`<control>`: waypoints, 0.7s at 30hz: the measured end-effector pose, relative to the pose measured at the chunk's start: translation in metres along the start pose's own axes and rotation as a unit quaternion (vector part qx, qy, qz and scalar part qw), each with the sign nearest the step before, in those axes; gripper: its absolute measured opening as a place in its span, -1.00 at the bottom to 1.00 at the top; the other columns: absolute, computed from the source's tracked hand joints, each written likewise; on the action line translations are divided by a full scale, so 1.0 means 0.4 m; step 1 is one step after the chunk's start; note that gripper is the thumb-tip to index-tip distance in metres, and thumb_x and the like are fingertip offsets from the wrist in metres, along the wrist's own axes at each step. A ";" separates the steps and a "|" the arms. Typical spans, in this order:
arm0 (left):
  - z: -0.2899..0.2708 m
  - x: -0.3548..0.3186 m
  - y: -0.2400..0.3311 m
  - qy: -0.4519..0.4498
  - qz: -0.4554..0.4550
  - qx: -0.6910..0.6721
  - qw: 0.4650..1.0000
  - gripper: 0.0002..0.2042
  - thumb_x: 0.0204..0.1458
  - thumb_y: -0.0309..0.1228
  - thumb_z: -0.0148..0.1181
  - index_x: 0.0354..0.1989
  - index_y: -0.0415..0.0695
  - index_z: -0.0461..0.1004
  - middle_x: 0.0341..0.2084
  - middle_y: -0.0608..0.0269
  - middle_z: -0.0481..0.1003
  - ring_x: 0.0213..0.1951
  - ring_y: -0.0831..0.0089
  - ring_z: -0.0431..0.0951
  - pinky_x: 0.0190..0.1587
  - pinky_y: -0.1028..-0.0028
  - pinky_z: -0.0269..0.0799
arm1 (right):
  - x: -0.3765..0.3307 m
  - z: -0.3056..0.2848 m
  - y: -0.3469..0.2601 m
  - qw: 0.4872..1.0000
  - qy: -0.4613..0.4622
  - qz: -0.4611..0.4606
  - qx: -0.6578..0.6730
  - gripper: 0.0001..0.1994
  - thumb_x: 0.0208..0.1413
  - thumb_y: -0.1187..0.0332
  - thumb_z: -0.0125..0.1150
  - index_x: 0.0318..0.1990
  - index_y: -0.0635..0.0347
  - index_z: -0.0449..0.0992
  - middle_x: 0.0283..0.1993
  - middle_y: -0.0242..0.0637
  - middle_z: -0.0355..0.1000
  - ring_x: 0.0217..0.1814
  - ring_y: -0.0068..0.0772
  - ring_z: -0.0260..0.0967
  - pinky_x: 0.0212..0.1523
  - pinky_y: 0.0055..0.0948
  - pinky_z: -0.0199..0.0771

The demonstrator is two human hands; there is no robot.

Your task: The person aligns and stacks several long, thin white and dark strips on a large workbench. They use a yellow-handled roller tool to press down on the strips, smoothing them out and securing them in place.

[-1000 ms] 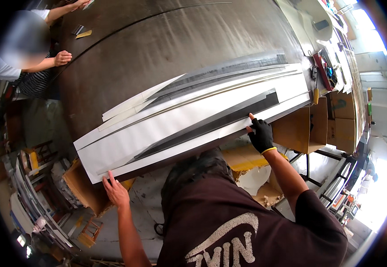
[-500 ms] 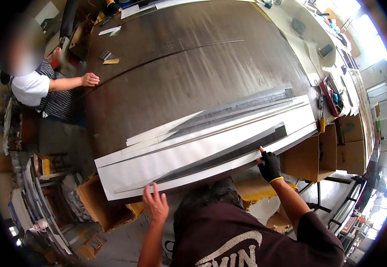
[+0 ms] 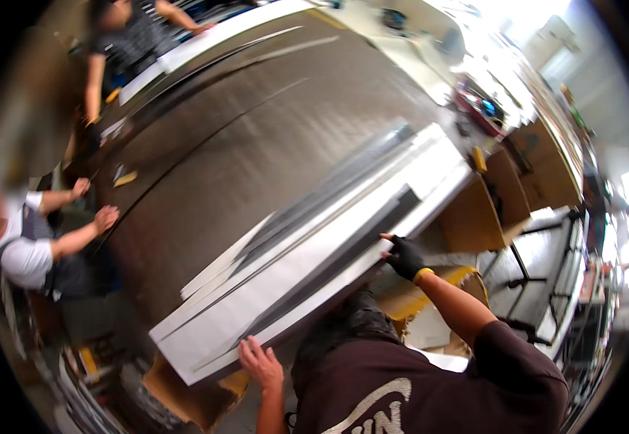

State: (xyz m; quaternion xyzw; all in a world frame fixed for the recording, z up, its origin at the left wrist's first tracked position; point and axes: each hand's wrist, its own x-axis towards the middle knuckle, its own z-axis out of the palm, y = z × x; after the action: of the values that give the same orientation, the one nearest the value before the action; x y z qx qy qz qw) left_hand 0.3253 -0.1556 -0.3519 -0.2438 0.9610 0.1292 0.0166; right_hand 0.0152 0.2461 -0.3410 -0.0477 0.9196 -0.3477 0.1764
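Note:
A long white sheet [image 3: 198, 343] lies slantwise along the table's near edge. On it rests a long dark grey strip [image 3: 343, 247] with a pale, narrow left end. My left hand [image 3: 261, 364], bare, has its fingers stretched out at the strip's left end. My right hand [image 3: 405, 258], in a black glove with bare fingertips, is at the strip's near edge toward its right end. Its index finger and thumb point apart; the other fingers are partly hidden. More grey and white strips [image 3: 314, 202] lie along the sheet's far side.
The large brown table [image 3: 206, 188] carries a thin dark strip [image 3: 206, 137] and a small yellow piece [image 3: 125, 179]. At left stands a co-worker [image 3: 28, 253] with both hands raised; another person [image 3: 137, 40] works at the far side. Cardboard boxes [image 3: 473, 213] stand by the table's right end.
My view has swung, so the table and sheet appear more tilted. The second person has come into view at the far side. The left co-worker's two hands now show; my hands stay by the strip.

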 end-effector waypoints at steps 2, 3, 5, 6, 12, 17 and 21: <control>0.003 -0.006 -0.002 -0.001 0.002 0.005 1.000 -0.32 0.24 -0.34 0.24 0.52 -0.22 0.18 0.47 -0.18 0.12 0.45 -0.21 0.13 0.48 -0.09 0.09 | 0.022 -0.008 -0.005 0.981 -0.033 0.088 0.170 -0.16 0.25 0.30 0.35 0.61 0.11 0.02 -0.32 -0.25 0.50 -0.17 -0.37 0.47 0.11 -0.30 0.46; 0.007 -0.006 -0.003 0.007 0.016 0.008 1.000 -0.31 0.24 -0.35 0.24 0.53 -0.22 0.16 0.47 -0.20 0.11 0.46 -0.22 0.13 0.49 -0.10 0.08 | 0.026 -0.011 0.025 0.972 -0.001 0.070 0.225 -0.13 0.25 0.33 0.32 0.62 0.20 -0.07 -0.36 -0.29 0.47 -0.19 -0.45 0.44 0.18 -0.39 0.40; 0.009 -0.002 -0.005 -0.006 0.012 0.016 1.000 -0.33 0.28 -0.33 0.17 0.54 -0.21 0.14 0.48 -0.21 0.10 0.47 -0.20 0.12 0.49 -0.09 0.07 | 0.047 -0.035 0.068 0.959 0.043 0.085 0.266 -0.15 0.25 0.34 0.31 0.61 0.21 -0.03 -0.35 -0.27 0.48 -0.18 -0.43 0.46 0.23 -0.43 0.36; 0.005 -0.003 -0.005 -0.010 0.010 0.023 1.000 -0.36 0.32 -0.30 0.13 0.54 -0.22 0.15 0.48 -0.22 0.10 0.47 -0.20 0.13 0.49 -0.08 0.08 | 0.061 -0.075 0.080 0.970 0.037 0.096 0.219 -0.18 0.23 0.35 0.31 0.58 0.24 0.04 -0.30 -0.22 0.53 -0.14 -0.39 0.49 0.20 -0.41 0.40; -0.014 0.013 0.009 -0.047 0.002 0.050 0.998 -0.39 0.38 -0.30 0.04 0.56 -0.20 0.12 0.49 -0.21 0.09 0.48 -0.18 0.11 0.50 -0.03 0.07 | 0.269 -0.392 0.492 0.933 0.339 0.085 -0.081 -0.39 0.14 0.29 0.42 0.35 0.17 0.42 0.00 -0.04 0.57 0.07 0.03 0.52 0.11 -0.14 0.52; -0.038 0.017 0.021 -0.074 -0.011 0.064 0.995 -0.39 0.40 -0.33 0.01 0.57 -0.21 0.07 0.50 -0.21 0.06 0.49 -0.21 0.10 0.49 -0.02 0.08 | 0.453 -0.679 0.603 0.887 0.341 0.225 -0.217 -0.23 0.03 0.07 0.47 0.35 0.27 0.38 0.17 0.16 0.51 0.24 0.23 0.47 0.27 -0.03 0.47; -0.038 0.015 0.035 -0.095 -0.041 0.081 0.991 -0.39 0.39 -0.37 0.03 0.58 -0.19 0.05 0.52 -0.17 0.04 0.50 -0.17 0.10 0.49 0.01 0.10 | 0.566 -0.767 0.672 0.881 0.271 0.275 -0.273 -0.14 0.07 -0.10 0.39 0.45 0.19 0.30 0.33 0.11 0.44 0.37 0.13 0.42 0.34 -0.09 0.44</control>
State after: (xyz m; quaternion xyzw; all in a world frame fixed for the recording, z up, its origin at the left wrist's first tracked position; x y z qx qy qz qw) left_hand 0.3138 -0.1506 -0.3345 -0.2670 0.9518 0.0728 0.1325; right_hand -0.2963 0.5922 -0.3696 0.2575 0.9660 -0.0200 -0.0110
